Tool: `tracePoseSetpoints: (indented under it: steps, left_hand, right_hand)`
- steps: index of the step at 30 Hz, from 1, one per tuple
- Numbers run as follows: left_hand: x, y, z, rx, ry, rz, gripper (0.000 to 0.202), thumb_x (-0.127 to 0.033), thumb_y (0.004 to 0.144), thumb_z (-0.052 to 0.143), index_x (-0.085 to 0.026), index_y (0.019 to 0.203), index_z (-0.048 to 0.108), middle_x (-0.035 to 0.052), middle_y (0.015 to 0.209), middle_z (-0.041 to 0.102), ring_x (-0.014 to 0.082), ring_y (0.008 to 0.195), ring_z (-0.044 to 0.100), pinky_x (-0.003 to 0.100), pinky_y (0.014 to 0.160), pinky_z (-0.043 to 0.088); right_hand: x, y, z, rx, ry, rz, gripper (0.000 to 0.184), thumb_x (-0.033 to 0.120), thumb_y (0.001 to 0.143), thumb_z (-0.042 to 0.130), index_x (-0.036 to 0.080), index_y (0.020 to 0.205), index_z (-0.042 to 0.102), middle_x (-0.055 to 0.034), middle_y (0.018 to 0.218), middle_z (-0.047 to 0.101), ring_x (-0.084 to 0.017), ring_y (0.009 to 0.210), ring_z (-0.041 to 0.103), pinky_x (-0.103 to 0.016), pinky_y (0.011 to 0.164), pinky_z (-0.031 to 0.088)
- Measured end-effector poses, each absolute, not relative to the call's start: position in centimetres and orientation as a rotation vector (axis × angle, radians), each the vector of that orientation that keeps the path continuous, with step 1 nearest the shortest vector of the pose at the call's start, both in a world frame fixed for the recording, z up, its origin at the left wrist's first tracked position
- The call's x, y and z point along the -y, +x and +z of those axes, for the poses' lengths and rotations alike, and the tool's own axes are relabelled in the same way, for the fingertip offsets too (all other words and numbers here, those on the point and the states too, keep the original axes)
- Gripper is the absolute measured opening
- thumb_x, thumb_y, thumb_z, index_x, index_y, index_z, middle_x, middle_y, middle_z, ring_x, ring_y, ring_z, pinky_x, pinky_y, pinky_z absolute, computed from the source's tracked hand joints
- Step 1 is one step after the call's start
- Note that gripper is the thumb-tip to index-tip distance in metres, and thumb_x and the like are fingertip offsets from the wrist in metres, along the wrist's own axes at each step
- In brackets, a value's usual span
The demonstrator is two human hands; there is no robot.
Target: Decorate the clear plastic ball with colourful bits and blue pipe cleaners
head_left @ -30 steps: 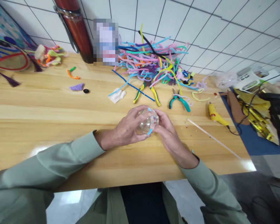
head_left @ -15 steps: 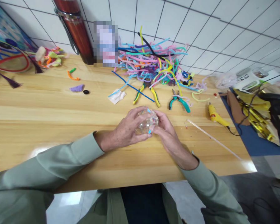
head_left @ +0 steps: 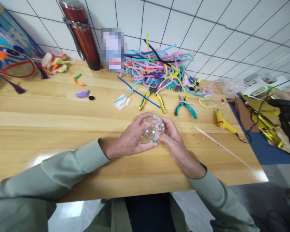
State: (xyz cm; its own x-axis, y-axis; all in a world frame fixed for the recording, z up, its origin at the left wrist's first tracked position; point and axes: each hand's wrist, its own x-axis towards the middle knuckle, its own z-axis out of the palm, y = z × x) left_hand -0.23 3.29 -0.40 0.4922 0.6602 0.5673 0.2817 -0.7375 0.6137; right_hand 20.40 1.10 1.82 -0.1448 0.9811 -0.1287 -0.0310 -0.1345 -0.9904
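A clear, rounded plastic piece [head_left: 148,132] with bits of light blue on its right side is held between both hands, just above the front half of the table. I cannot tell whether it is a cup or a bottle part. My left hand [head_left: 134,137] curves around its left side, fingers over the top and thumb below. From the right, my right hand [head_left: 172,137] grips the end with the blue bits, its thumb pressed on the near side. Beyond the hands lie yellow-handled pliers [head_left: 162,102] and teal-handled pliers [head_left: 190,110].
Pipe cleaners [head_left: 157,69] are heaped against the tiled wall, beside a red thermos [head_left: 83,35]. A yellow glue gun [head_left: 223,122] and a clear glue stick [head_left: 222,146] lie at the right. Purple foam-like material [head_left: 82,93] and a black ring [head_left: 91,98] sit at left.
The view has shifted slightly, so the whole scene sits a little lower. My left fingers have moved slightly on the clear piece; both hands keep hold of it.
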Motion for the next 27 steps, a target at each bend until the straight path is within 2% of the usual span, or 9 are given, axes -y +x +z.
tracePoseSetpoints:
  steps: [4,11,14,21,25,27]
  left_hand:
    - [-2.9,-0.4,0.2,-0.736,2.262,1.149,0.067,-0.03,0.101,0.071,-0.031,0.16,0.04,0.0184,0.154,0.05,0.0344,0.152,0.047,0.059,0.123,0.049]
    - [-2.5,-0.6,0.3,-0.832,2.287,1.143,0.06,-0.023,0.103,0.065,-0.035,0.157,0.042,0.0147,0.154,0.051,0.0335,0.148,0.053,0.055,0.117,0.056]
    - [-2.4,-0.7,0.0,-0.854,2.296,1.159,0.058,-0.023,0.102,0.065,-0.034,0.155,0.045,0.0144,0.153,0.053,0.0342,0.146,0.054,0.056,0.116,0.057]
    - [-2.6,-0.9,0.1,-0.892,2.329,1.162,0.053,-0.028,0.101,0.067,-0.035,0.15,0.049,0.0114,0.15,0.056,0.0345,0.142,0.057,0.055,0.112,0.059]
    - [-2.7,-1.1,-0.2,-0.934,2.342,1.136,0.049,-0.03,0.102,0.066,-0.035,0.149,0.05,0.0114,0.151,0.056,0.034,0.142,0.057,0.056,0.113,0.058]
    - [-2.8,-1.4,-0.5,-0.959,2.326,1.146,0.049,-0.031,0.102,0.066,-0.034,0.148,0.05,0.0117,0.151,0.055,0.0353,0.143,0.057,0.06,0.116,0.055]
  right_hand:
    - [-0.9,20.1,2.1,1.213,-1.21,1.421,0.058,0.038,0.08,0.083,0.033,0.134,0.061,-0.0024,0.141,0.07,-0.027,0.132,0.064,-0.048,0.119,0.049]
    - [-0.8,19.7,3.0,1.223,-1.23,1.424,0.065,0.031,0.074,0.084,0.032,0.133,0.058,-0.0037,0.139,0.069,-0.029,0.131,0.064,-0.049,0.117,0.05]
    - [-0.7,19.6,3.2,1.237,-1.251,1.39,0.069,0.029,0.07,0.086,0.032,0.133,0.057,-0.0035,0.136,0.069,-0.029,0.13,0.064,-0.051,0.117,0.049]
    - [-0.5,19.5,2.9,1.273,-1.238,1.361,0.075,0.027,0.069,0.089,0.032,0.137,0.057,-0.0038,0.135,0.067,-0.028,0.125,0.065,-0.047,0.108,0.056]
    - [-0.7,19.4,2.7,1.297,-1.257,1.328,0.08,0.028,0.068,0.092,0.028,0.14,0.057,-0.0058,0.14,0.065,-0.028,0.131,0.063,-0.049,0.114,0.052]
    - [-0.8,19.3,2.7,1.309,-1.269,1.311,0.083,0.029,0.067,0.094,0.026,0.141,0.057,-0.0074,0.142,0.064,-0.029,0.134,0.062,-0.049,0.116,0.051]
